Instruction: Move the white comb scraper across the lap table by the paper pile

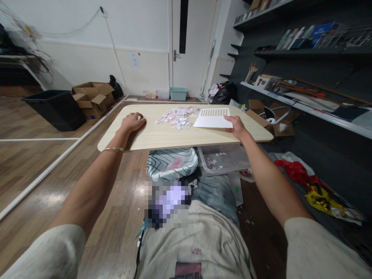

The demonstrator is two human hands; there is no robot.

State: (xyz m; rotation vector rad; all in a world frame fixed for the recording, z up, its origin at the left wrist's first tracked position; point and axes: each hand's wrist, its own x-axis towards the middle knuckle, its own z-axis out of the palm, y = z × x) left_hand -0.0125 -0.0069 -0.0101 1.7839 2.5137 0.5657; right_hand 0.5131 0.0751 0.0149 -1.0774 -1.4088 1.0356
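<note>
gripping card (209, 122), right of scraps (178, 117): right hand (236, 127); left of scraps: left hand (132, 123), curled, contents unclear; card slipping could scatter scraps.

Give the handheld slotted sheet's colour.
The slotted sheet is white, seen best in the head view.

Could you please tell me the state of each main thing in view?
Right hand: gripping the slotted white card by its edge
Slotted white card: held over the tabletop
Left hand: curled, at the tabletop
Tabletop: partly covered
Paper scraps: loose, heaped
Clear tub: open, scraps inside
Black bin: upright, open-topped
Cardboard boxes: flaps open
Door: shut
</note>
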